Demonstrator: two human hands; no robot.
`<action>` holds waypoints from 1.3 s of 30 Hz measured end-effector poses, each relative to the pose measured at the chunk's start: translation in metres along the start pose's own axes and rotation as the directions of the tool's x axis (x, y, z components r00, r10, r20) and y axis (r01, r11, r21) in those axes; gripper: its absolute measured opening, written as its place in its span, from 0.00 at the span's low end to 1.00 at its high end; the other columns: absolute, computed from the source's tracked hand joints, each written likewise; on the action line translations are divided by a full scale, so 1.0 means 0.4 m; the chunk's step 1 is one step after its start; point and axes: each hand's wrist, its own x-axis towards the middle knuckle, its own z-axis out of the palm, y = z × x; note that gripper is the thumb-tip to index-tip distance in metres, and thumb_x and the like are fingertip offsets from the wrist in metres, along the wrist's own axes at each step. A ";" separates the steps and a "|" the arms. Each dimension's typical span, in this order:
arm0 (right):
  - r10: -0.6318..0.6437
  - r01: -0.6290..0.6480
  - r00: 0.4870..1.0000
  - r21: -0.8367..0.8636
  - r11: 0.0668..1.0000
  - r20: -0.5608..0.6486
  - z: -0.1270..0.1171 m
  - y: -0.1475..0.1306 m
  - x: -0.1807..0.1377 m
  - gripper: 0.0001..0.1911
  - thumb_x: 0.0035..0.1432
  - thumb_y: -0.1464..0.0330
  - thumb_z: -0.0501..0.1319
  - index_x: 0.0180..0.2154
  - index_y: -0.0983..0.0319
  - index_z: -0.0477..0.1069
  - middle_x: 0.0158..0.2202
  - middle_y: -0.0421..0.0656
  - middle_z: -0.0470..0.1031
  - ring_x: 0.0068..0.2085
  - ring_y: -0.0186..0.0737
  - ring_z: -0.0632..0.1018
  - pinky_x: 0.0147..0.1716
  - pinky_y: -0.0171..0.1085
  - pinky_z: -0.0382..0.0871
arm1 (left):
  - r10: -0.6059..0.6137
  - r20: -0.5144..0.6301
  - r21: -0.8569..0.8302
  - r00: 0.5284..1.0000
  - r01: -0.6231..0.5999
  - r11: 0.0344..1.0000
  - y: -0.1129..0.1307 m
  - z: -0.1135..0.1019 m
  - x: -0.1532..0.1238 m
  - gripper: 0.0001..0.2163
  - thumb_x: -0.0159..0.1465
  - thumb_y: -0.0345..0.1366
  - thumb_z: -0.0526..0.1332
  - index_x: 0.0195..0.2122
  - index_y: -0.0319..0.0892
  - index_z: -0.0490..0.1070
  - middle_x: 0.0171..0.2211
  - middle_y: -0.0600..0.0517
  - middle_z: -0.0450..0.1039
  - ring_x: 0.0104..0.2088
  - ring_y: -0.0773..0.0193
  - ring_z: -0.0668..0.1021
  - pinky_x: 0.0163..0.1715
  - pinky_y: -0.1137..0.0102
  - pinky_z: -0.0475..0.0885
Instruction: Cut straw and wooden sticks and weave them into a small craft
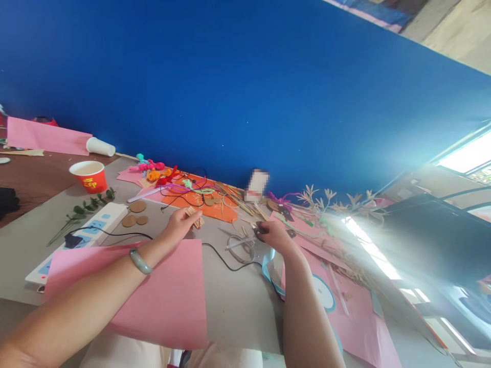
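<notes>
Pinched in the fingers of my left hand is a small bundle of short, light-brown strips. My left hand is over the far edge of a pink paper sheet. In my right hand are scissors with dark handles, the pale blade pointing left. Beneath the blade lies a loop of grey ribbon. Light blue ribbon hangs below my right wrist. An orange sheet with scraps on it lies just beyond my left hand.
At left are a red paper cup, a white power strip, a leafy sprig and brown discs. Dried stems and pale flowers lie at right by more pink paper. A blue wall stands behind. Black cable crosses the table.
</notes>
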 end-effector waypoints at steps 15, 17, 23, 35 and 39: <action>0.015 -0.024 0.997 -0.126 0.992 -0.070 0.008 0.020 0.014 0.11 0.42 0.67 0.59 0.14 0.62 0.61 0.15 0.34 0.56 0.21 0.30 0.58 0.22 0.32 0.48 | 0.019 -0.063 0.019 0.998 -0.018 1.000 -0.003 0.000 0.000 0.13 0.54 0.45 0.61 0.21 0.39 0.70 0.20 0.51 0.73 0.22 0.67 0.73 0.22 0.73 0.64; 0.045 -0.064 0.990 -0.137 0.989 -0.137 0.009 0.026 0.021 0.11 0.44 0.67 0.59 0.15 0.62 0.62 0.16 0.35 0.58 0.22 0.31 0.59 0.22 0.32 0.48 | 0.008 -0.080 0.030 0.997 -0.005 1.000 -0.003 0.000 0.001 0.14 0.54 0.45 0.61 0.21 0.39 0.69 0.19 0.51 0.73 0.21 0.67 0.72 0.22 0.73 0.63; 0.135 -0.191 0.943 -0.162 0.968 -0.305 0.038 0.025 0.039 0.08 0.46 0.67 0.59 0.19 0.62 0.67 0.20 0.40 0.66 0.24 0.35 0.65 0.23 0.33 0.49 | -0.008 -0.094 0.028 0.996 0.011 1.000 0.008 0.002 -0.001 0.14 0.53 0.45 0.61 0.21 0.39 0.69 0.19 0.51 0.73 0.20 0.67 0.72 0.21 0.73 0.63; 0.211 -0.219 0.878 0.033 0.975 -0.430 0.070 0.043 0.059 0.10 0.46 0.65 0.59 0.20 0.63 0.72 0.18 0.43 0.70 0.24 0.38 0.67 0.24 0.34 0.53 | -0.002 -0.065 0.002 0.998 0.002 1.000 0.014 0.002 -0.005 0.13 0.53 0.44 0.61 0.21 0.39 0.69 0.20 0.51 0.73 0.22 0.66 0.73 0.23 0.72 0.65; 0.253 -0.165 0.807 0.208 0.964 -0.533 0.018 0.058 0.046 0.19 0.50 0.60 0.56 0.33 0.68 0.76 0.24 0.46 0.75 0.27 0.40 0.71 0.25 0.34 0.58 | 0.032 -0.063 0.013 0.997 -0.032 0.999 0.002 0.000 -0.001 0.13 0.55 0.44 0.60 0.21 0.40 0.69 0.19 0.51 0.73 0.22 0.66 0.73 0.23 0.72 0.65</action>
